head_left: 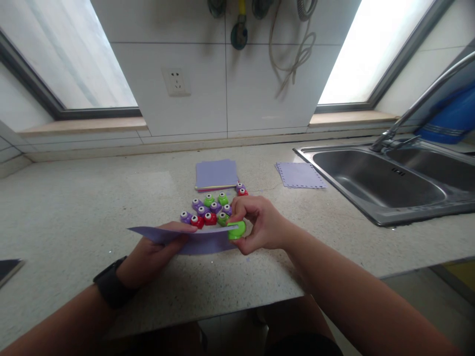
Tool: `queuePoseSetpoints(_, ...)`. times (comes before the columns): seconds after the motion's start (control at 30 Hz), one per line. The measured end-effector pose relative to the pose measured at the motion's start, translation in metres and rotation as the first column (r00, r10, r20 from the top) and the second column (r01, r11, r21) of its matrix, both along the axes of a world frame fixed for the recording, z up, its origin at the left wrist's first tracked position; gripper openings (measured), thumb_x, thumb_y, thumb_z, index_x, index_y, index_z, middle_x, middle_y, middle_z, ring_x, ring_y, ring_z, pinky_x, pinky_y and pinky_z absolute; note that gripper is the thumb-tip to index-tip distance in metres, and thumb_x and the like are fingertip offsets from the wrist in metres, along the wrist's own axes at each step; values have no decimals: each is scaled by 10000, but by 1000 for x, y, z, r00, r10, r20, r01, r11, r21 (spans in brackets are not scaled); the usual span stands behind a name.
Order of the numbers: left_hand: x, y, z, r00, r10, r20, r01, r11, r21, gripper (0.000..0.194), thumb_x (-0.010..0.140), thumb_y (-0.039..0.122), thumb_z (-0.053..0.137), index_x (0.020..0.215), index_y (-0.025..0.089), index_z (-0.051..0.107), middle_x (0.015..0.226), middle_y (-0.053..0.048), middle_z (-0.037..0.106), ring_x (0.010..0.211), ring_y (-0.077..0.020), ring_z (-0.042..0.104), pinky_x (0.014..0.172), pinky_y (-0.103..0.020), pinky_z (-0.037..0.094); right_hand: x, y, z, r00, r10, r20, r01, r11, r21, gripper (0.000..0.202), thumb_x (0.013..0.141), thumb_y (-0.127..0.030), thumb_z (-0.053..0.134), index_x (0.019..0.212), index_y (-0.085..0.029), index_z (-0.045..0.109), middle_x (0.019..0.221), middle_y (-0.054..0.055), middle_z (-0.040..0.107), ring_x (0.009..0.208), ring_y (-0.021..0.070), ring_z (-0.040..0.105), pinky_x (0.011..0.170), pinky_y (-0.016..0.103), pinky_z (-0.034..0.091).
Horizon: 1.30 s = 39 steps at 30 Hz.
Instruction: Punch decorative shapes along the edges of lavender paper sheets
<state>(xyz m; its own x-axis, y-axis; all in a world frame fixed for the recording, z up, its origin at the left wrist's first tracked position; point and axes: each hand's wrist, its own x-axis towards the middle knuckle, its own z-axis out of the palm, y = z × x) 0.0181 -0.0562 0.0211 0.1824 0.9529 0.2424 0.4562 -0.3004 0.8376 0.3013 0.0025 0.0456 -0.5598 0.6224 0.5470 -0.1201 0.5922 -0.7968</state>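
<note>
My left hand [159,249] grips a sheet of purple paper [211,241] near its left part, holding it tilted above the counter. At the sheet's right edge, my right hand [260,225] pinches a green craft punch [236,230] between thumb and fingers. The paper's edge sits in the punch's slot. Just behind the sheet stand several small craft punches in purple, red [210,218] and green [209,200], each with a white top bearing a dark shape. Two more, one purple and one red [242,192], are partly behind my right hand.
A stack of purple paper [216,174] lies at the back middle. Right of it are sheets with punched edges [300,175], close to the steel sink [371,207] and its faucet [386,138]. A dark flat object [9,271] lies at the left edge.
</note>
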Motion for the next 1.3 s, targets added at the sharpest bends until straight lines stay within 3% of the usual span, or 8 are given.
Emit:
queuePoseSetpoints(0.23, -4, -3, -7, 996, 89, -12, -89, 994, -56, 284, 836, 494, 715, 937, 241, 794, 961, -67, 812, 875, -311, 760, 860, -443, 627, 0, 0, -2, 999, -14, 33, 15, 999, -43, 319, 578, -180, 835, 710, -213, 547, 725, -33, 560, 608, 115, 486, 538, 255, 372)
queuePoseSetpoints(0.33, -4, 0, -4, 1000, -2, -11, 2, 1000, 7, 253, 883, 446, 679, 980, 245, 798, 1006, -80, 803, 925, -303, 745, 894, -449, 606, 0, 1, -1, 1000, -9, 27, 9, 1000, -18, 302, 589, -178, 830, 712, -210, 556, 721, -31, 571, 596, 112, 493, 531, 251, 377)
queuePoseSetpoints(0.5, -2, 6, 3, 970, -233, 66, 217, 959, 181, 202, 919, 298, 663, 1077, 274, 786, 1098, -100, 773, 1060, -299, 695, 942, -472, 560, 0, 0, 4, 999, -39, 27, 34, 985, 171, 238, 612, -191, 813, 744, -213, 616, 708, -30, 618, 616, 123, 543, 577, 268, 425)
queuePoseSetpoints(0.7, -5, 8, 0, 957, -284, 49, 267, 938, 223, 242, 937, 234, 648, 1142, 286, 766, 1158, -117, 737, 1118, -290, 663, 956, -451, 537, 2, -2, 8, 997, -30, 65, 11, 960, 281, 223, 637, -203, 799, 769, -231, 623, 703, -26, 645, 638, 142, 571, 618, 294, 452)
queuePoseSetpoints(1.0, -7, 9, -3, 957, -284, 55, 264, 935, 238, 254, 927, 215, 655, 1143, 292, 766, 1140, -111, 737, 1100, -283, 665, 945, -436, 539, 2, -3, 8, 996, -21, 85, -3, 962, 273, 235, 637, -206, 804, 782, -234, 622, 708, -30, 638, 646, 145, 572, 629, 297, 461)
queuePoseSetpoints(1.1, -4, 7, 0, 973, -224, 58, 210, 960, 186, 214, 941, 297, 639, 1101, 284, 781, 1103, -100, 755, 1055, -285, 687, 941, -447, 554, 2, -2, 7, 996, -29, 81, 9, 971, 240, 242, 643, -203, 804, 803, -227, 625, 725, -29, 626, 644, 137, 567, 613, 283, 457)
queuePoseSetpoints(1.2, -2, 3, 0, 1000, 4, 16, -5, 998, 57, 234, 920, 416, 656, 1012, 248, 789, 1057, -93, 777, 1012, -307, 711, 971, -485, 556, 2, 1, 3, 995, -42, 85, 28, 987, 157, 302, 634, -219, 833, 857, -218, 631, 755, -24, 606, 648, 133, 558, 592, 269, 450)
queuePoseSetpoints(1.3, 1, 1, -2, 983, 182, -9, -183, 982, -45, 323, 865, 513, 697, 968, 217, 778, 1014, -91, 798, 982, -330, 733, 1004, -512, 547, 3, 6, -3, 995, -43, 92, 39, 998, 44, 352, 642, -225, 841, 919, -217, 623, 764, -32, 576, 633, 121, 532, 594, 268, 455)
